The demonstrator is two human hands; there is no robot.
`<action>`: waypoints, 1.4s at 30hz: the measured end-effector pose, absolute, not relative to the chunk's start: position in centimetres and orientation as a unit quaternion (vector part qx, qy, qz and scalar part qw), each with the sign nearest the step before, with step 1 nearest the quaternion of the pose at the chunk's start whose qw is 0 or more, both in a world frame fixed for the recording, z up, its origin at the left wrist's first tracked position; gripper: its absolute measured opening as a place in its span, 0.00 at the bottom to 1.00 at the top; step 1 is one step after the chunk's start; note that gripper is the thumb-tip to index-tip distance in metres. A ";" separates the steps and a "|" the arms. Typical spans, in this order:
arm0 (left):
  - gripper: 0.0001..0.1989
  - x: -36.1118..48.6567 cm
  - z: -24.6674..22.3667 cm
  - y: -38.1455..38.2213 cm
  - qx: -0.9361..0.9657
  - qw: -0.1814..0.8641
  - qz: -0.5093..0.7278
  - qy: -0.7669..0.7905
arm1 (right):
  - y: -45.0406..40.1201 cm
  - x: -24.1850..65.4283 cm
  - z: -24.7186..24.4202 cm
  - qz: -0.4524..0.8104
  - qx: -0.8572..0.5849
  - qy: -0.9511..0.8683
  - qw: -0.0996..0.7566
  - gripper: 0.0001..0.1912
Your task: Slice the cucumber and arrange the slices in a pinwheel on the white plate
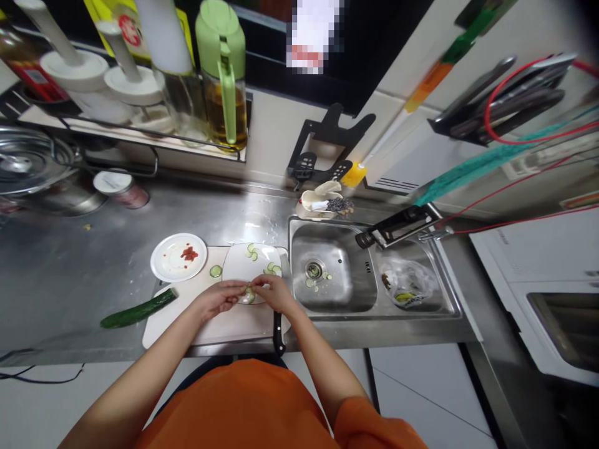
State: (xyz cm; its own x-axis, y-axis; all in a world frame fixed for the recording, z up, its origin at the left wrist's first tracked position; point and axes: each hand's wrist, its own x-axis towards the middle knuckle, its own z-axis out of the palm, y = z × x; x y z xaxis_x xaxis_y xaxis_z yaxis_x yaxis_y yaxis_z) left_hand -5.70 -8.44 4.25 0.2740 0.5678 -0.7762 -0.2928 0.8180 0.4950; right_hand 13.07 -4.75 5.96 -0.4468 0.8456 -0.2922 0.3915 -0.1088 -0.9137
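Cucumber slices (248, 299) lie under the fingertips, at the near edge of the white squarish plate (234, 265). They look thin and round, pale green inside with a darker green rim. I judge that each slice is very light, soft and easy to bend, wet and therefore slippery, and that it may tear if it is squeezed hard. It would be best to take it by the rim, with the thumb and one finger, gently.

Left hand (218, 300) and right hand (272, 292) meet above these slices, with the fingers narrow and the tips almost together. They seem to pinch something small, but I cannot tell surely what is between them.

On the same plate, two fan-like groups of slices lie at the far side and at the right. One single slice (216, 271) rests left of the plate, on the cutting board (161, 327). Farther left is the cut cucumber (135, 310), dark green and probably firm, with one end over the board. A black-handled knife (279, 333) lies near the right hand, and a round plate (156, 265) with red bits (189, 253) stands at the far left of the board.
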 end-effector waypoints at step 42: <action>0.06 -2.9 2.8 -9.8 0.566 0.374 0.084 0.730 | -3.7 11.9 4.1 0.250 -0.477 -0.835 -0.112 0.13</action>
State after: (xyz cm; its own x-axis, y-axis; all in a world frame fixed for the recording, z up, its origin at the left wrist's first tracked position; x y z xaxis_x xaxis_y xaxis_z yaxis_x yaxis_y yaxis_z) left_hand -2.91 -9.83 2.76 -0.0784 0.8890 -0.4511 0.7637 0.3444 0.5460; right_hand 11.94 -3.70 4.10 -0.5191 0.7414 -0.4253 0.8531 0.4192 -0.3106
